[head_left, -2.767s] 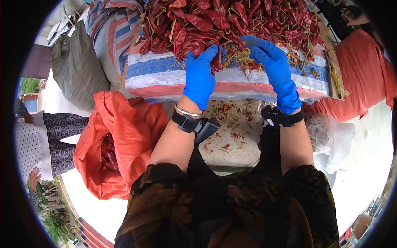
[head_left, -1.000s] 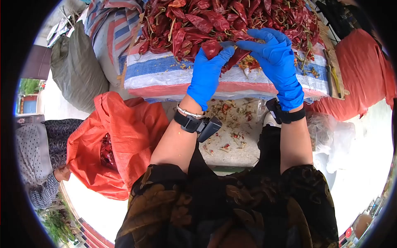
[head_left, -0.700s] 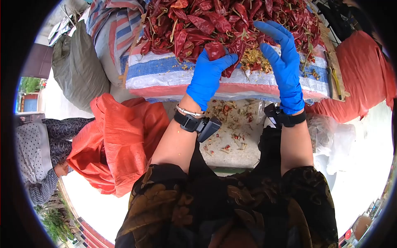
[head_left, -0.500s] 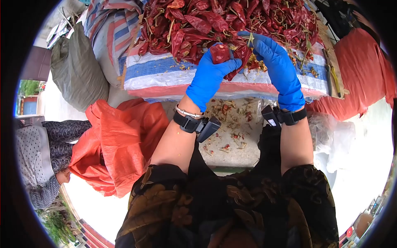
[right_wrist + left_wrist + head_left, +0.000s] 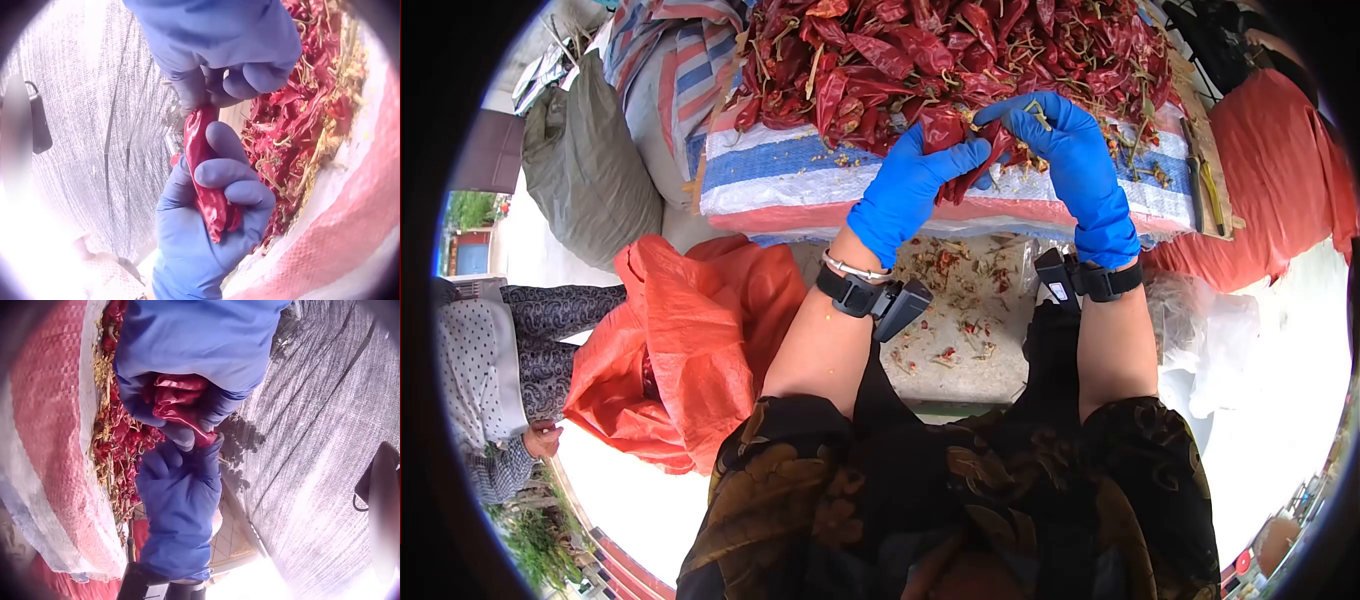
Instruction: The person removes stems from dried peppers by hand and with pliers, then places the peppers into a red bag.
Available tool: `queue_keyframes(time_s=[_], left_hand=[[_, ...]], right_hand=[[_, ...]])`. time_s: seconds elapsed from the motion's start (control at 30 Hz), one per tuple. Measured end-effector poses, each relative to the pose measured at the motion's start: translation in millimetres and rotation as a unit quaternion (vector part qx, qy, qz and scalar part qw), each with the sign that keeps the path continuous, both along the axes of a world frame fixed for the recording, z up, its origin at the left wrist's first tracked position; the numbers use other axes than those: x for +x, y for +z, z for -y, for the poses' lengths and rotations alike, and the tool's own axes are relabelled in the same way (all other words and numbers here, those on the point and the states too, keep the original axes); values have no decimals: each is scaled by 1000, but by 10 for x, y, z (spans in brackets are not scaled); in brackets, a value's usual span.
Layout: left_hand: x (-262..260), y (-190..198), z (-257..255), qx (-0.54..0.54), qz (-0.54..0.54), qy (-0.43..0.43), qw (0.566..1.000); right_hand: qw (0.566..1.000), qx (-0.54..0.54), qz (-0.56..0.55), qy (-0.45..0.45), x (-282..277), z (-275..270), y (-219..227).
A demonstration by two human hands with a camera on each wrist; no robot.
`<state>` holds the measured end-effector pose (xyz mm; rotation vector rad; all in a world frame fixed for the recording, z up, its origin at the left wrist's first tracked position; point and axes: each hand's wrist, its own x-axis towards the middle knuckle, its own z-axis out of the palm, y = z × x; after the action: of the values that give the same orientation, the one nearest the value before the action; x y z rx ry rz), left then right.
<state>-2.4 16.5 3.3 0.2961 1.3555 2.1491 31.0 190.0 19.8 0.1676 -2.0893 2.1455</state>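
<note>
Both hands wear blue gloves and meet at the front of a heap of dried red chili peppers [image 5: 920,50]. My left hand [image 5: 900,195] has its fingers curled round a dried red chili pepper [image 5: 199,137], with more red pepper against its palm. My right hand [image 5: 1085,175] pinches the stem end of that pepper between thumb and fingers, as the right wrist view shows. A pale stem [image 5: 1037,113] shows against the right glove in the head view. The right fingertips are partly hidden behind the pepper in the left wrist view.
The heap lies on a striped woven sack surface [image 5: 790,180], with loose seeds and stems near its edge. An orange-red sack [image 5: 690,350] stands at left, beside another person [image 5: 485,370]. A yellow-handled tool [image 5: 1211,195] lies at right. Debris [image 5: 950,340] covers the ground below.
My right hand drew away from the left, then came back to the pepper it holds. The left hand has shifted slightly. The orange-red sack's mouth has sagged, and the other person's hand has shifted.
</note>
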Motion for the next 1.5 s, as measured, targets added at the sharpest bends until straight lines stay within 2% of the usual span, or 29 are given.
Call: queue_keyframes(time_s=[0.03, 0.1, 0.2, 0.27, 0.33, 0.37, 0.4, 0.43, 0.5, 0.57, 0.6, 0.63, 0.67, 0.73, 0.87, 0.93, 1.0, 1.03, 1.07, 1.13, 1.17, 1.2, 1.23, 1.27, 1.3, 1.37, 1.4, 1.43, 1.5], left_hand=[[4, -21, -18, 0, 0, 1, 1000], [0, -83, -60, -94, -171, 30, 980], [-16, -132, -96, -155, -200, 90, 963], [-60, -186, -98, -166, -223, 85, 957], [-64, -190, -89, -176, -244, 82, 950], [-55, -195, -79, -197, -264, 93, 940], [-46, -192, -68, -217, -284, 103, 928], [-44, -194, -57, -217, -284, 103, 928], [-38, -185, -43, -110, -273, 111, 949], [-2, -155, -38, -77, -268, 117, 953], [13, -136, -39, -44, -263, 124, 956], [18, -128, -43, -44, -264, 123, 956], [25, -123, -48, -29, -256, 127, 958], [33, -122, -64, -13, -249, 130, 960], [69, -113, -155, 1, -194, 165, 967], [64, -120, -164, -19, -181, 186, 965], [-20, -147, -108, -50, -166, 244, 954], [-71, -131, -39, -50, -166, 245, 954], [-126, -101, 52, -50, -133, 232, 962], [-158, -72, 112, -56, -71, 236, 968], [-166, -80, 111, -57, -70, 236, 967], [-177, -90, 100, -46, -88, 246, 964], [-176, -92, 89, -36, -107, 255, 960], [-164, -91, 90, -36, -107, 254, 961], [-151, -65, 87, -15, -115, 249, 961], [-137, -42, 80, 8, -124, 246, 961], [-134, -40, 80, 8, -114, 249, 962], [-128, -39, 80, 7, -103, 253, 962], [-100, -30, 71, 5, -92, 253, 963]], right_hand=[[1000, 13, -10, -7, -12, -7, -20], [1000, 23, -4, -16, -29, 27, -69], [997, 63, 3, -47, -24, 53, -73], [993, 96, 3, -66, -8, 61, -51], [952, 278, 29, -122, 27, 75, -28], [952, 278, 30, -122, 42, 103, -26], [986, 106, 56, -112, 52, 148, -22], [989, -70, 80, -100, 54, 168, -19], [987, -122, 91, -58, 37, 145, -107], [980, -173, 101, -16, 4, 132, -239], [918, -360, 139, 89, -20, 145, -291], [810, -528, 169, 191, -33, 154, -332], [810, -528, 169, 190, -27, 166, -369], [739, -612, 172, 223, -6, 230, -369], [765, -612, 163, 119, 18, 308, -187], [870, -469, 128, -84, 3, 307, -59], [931, -343, 15, -124, -25, -133, -141], [934, -198, -27, -296, 1, -284, -80], [913, -112, -73, -385, -7, -466, -80], [887, 135, -130, -422, 0, -857, -131], [888, 135, -129, -421, 40, -1002, -164], [842, 317, -84, -428, 81, -1130, -207], [765, 488, -36, -419, 109, -1218, -249], [714, 570, 56, -403, 104, -1280, -315], [714, 570, 56, -403, 115, -1222, -311], [625, 681, 49, -378, 110, -1077, -320], [600, 698, 30, -390, 61, -979, -314], [600, 698, 28, -390, 2, -866, -318], [709, 593, -155, -349, -117, -619, -349]])
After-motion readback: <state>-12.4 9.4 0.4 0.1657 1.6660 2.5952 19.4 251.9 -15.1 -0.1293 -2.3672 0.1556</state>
